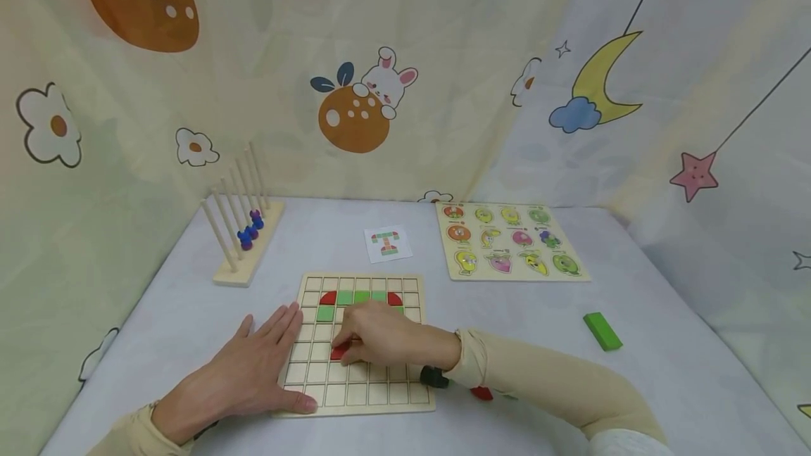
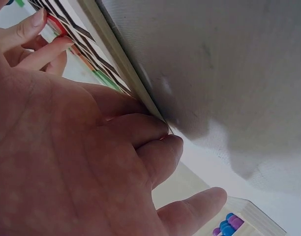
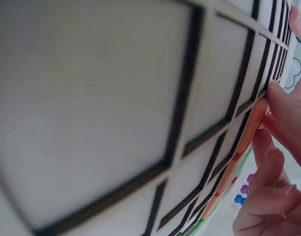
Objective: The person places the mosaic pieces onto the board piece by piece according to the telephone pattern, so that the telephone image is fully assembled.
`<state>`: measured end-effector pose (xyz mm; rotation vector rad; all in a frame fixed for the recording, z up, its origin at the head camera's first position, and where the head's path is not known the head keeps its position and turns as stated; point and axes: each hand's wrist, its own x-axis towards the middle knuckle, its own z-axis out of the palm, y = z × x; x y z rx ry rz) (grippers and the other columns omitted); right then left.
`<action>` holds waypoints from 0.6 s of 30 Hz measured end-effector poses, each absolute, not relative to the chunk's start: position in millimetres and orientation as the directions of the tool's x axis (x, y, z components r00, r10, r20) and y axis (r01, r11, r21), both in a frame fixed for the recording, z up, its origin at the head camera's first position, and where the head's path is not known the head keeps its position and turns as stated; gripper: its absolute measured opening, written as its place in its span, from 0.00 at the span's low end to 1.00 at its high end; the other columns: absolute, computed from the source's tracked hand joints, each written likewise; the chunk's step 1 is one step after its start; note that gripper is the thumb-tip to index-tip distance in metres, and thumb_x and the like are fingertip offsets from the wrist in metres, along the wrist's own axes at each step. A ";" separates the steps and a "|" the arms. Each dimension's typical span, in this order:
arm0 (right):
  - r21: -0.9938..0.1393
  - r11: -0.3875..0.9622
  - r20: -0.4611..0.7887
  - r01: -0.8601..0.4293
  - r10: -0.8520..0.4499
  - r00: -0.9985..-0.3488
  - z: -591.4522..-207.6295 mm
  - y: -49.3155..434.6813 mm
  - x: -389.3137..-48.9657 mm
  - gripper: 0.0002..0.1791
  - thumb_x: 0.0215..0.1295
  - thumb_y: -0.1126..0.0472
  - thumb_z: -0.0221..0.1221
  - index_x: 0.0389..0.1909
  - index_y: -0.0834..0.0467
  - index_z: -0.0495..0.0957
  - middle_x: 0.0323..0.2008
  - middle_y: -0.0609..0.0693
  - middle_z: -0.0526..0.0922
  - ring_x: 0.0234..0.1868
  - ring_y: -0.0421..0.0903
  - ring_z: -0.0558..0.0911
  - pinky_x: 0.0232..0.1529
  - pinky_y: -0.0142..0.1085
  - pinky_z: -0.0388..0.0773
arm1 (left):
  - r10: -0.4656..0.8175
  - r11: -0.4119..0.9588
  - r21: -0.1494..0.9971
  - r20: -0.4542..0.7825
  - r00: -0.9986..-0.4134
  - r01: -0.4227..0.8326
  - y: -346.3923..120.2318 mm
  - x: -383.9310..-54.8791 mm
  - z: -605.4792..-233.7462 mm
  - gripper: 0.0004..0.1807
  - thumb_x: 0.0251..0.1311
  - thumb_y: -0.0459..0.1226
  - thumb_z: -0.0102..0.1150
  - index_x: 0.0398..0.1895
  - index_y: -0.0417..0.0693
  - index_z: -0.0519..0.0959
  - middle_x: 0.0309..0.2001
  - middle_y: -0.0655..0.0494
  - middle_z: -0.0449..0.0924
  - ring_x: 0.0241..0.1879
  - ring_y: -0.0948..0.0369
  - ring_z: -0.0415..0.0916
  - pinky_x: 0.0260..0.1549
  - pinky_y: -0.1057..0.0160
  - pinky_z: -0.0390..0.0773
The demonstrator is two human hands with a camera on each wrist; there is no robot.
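A wooden grid board (image 1: 355, 396) lies on the table with red and green pieces set in its upper rows. Over its middle, my right hand (image 1: 386, 335) pinches a small red piece (image 1: 340, 352) between thumb and fingers, low over a grid square. In the right wrist view, orange pieces (image 3: 250, 127) sit in the grid beside those fingertips. My left hand (image 1: 253, 364) rests along the board's left side with fingers extended, its thumb on the lower left corner. The left wrist view shows its fingertips against the board's edge (image 2: 135, 91).
A small pattern card (image 1: 388, 243) lies behind the board. Back left stands a peg rack (image 1: 250, 259) with blue and purple beads; back right lies a fruit picture board (image 1: 513, 245). A green block (image 1: 602, 331) lies at right, and a red piece (image 1: 482, 393) beside the right forearm.
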<state>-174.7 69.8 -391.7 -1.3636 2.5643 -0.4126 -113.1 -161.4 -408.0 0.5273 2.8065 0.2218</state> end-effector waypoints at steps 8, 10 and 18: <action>-0.372 0.521 -0.053 -0.769 -0.838 -0.542 -391.7 75.5 -172.2 0.14 0.64 0.57 0.71 0.51 0.51 0.89 0.36 0.43 0.84 0.28 0.30 0.70 0.29 0.19 0.66 | 0.372 0.924 0.191 -0.248 -0.894 0.331 -162.1 -114.3 -407.5 0.80 0.35 0.85 0.55 0.80 0.34 0.54 0.82 0.38 0.49 0.81 0.40 0.51 0.68 0.22 0.50; -0.357 0.525 -0.059 -0.773 -0.838 -0.542 -391.3 75.9 -171.4 0.15 0.64 0.57 0.71 0.52 0.51 0.89 0.37 0.43 0.84 0.29 0.30 0.70 0.29 0.19 0.66 | 0.372 0.924 0.188 -0.244 -0.896 0.332 -162.4 -114.2 -407.9 0.80 0.34 0.85 0.55 0.80 0.34 0.54 0.82 0.38 0.50 0.81 0.41 0.51 0.68 0.22 0.51; -0.360 0.544 -0.027 -0.758 -0.818 -0.574 -380.7 92.1 -166.0 0.17 0.66 0.56 0.69 0.55 0.50 0.87 0.44 0.43 0.87 0.36 0.35 0.79 0.33 0.19 0.69 | 0.370 0.923 0.202 -0.241 -0.898 0.326 -161.7 -113.9 -410.2 0.80 0.33 0.85 0.56 0.80 0.35 0.54 0.82 0.39 0.50 0.81 0.41 0.51 0.68 0.22 0.50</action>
